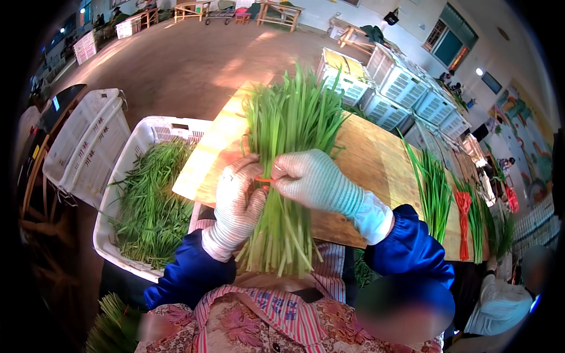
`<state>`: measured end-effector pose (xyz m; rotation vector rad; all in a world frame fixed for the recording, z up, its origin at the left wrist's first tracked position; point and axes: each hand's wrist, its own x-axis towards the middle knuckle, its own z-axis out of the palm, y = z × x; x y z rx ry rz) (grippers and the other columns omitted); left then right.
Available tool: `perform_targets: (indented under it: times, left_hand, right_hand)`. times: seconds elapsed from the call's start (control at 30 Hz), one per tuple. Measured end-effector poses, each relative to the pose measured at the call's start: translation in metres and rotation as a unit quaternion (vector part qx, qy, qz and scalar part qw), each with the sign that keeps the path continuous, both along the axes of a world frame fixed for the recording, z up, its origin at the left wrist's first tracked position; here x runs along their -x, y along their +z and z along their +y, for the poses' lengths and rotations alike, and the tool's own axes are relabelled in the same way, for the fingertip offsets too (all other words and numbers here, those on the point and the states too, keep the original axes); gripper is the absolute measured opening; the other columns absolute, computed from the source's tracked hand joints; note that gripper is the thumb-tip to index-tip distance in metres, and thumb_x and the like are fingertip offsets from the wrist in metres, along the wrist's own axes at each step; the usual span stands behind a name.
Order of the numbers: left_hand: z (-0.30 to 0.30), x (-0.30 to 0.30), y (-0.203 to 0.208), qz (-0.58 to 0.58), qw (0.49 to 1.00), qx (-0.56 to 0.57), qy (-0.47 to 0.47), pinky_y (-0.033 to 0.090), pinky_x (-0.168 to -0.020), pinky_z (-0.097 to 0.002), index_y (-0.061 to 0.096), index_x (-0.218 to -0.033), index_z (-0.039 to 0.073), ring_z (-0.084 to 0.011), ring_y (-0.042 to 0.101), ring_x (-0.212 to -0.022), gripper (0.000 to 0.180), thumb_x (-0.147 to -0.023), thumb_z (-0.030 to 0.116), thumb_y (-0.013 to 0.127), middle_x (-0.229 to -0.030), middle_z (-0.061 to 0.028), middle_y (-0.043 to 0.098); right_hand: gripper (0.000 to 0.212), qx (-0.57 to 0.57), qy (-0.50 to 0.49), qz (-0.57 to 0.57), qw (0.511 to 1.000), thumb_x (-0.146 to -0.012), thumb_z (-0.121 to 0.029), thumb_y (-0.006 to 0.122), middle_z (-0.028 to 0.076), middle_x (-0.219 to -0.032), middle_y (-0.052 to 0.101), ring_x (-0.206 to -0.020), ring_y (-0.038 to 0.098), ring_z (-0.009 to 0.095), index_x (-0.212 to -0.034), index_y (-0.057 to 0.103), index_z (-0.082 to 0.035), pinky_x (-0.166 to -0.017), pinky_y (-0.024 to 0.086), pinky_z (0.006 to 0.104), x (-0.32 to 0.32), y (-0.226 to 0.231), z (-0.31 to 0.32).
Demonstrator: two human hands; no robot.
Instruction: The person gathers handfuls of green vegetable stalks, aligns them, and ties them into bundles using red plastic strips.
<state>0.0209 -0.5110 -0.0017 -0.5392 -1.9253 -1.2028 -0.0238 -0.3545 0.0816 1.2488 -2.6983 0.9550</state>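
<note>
A large bundle of green chives (297, 120) stretches across the near end of the wooden table, leaf tips away from me and pale cut stems toward me. A thin red tie (263, 180) crosses its middle. My left hand (237, 203), in a whitish knitted glove, is at the bundle's left side, its fingers closed on the tie. From the right, my gloved right hand (318, 181) lies over the bundle and pinches the tie between thumb and fingers. How far the tie runs around the back is hidden.
Left of the table (376, 159) stands a white crate (105, 220) of loose green leaves, with stacked white crates (88, 144) beyond. More chives (432, 200) and a bunch of red ties (464, 226) lie at the right. Another person's sleeve (497, 306) shows at lower right.
</note>
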Motion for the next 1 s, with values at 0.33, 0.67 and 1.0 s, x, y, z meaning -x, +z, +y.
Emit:
perform_targets:
  times: [0.33,0.67,1.0]
  left_hand:
    - [-0.01,-0.002,0.01,0.009,0.965,0.256,0.054,0.043,-0.054,-0.0408,0.058,-0.081,0.005,-0.0301,0.054,-0.058,0.014,-0.067,0.003,0.061,-0.067,-0.01,0.054]
    - [-0.013,-0.002,-0.009,-0.295,0.92,-0.185,-0.182,0.043,-0.053,-0.0206,0.063,-0.09,0.003,-0.006,0.051,-0.058,0.008,-0.084,0.008,0.063,-0.068,0.0,0.058]
    - [-0.024,0.012,-0.008,-0.427,0.77,-0.289,-0.377,0.044,-0.057,-0.0195,0.062,-0.097,0.005,-0.0066,0.054,-0.065,0.017,-0.082,0.012,0.065,-0.075,0.0002,0.059]
  right_hand:
    - [0.011,0.129,0.007,-0.165,0.978,-0.076,-0.012,0.062,0.01,-0.064,0.059,-0.059,0.056,0.016,-0.077,0.06,-0.002,-0.057,0.046,0.0305,0.009,-0.019,0.002]
    - [0.011,-0.083,0.021,0.011,0.996,-0.073,-0.017,0.057,0.016,-0.071,0.061,-0.068,0.06,0.035,-0.074,0.062,-0.008,-0.061,0.048,0.0418,0.007,-0.001,-0.005]
    - [0.011,-0.218,-0.026,0.015,0.976,-0.073,-0.019,0.057,0.015,-0.071,0.062,-0.07,0.061,0.035,-0.075,0.063,-0.01,-0.063,0.049,0.0426,0.005,0.007,0.002]
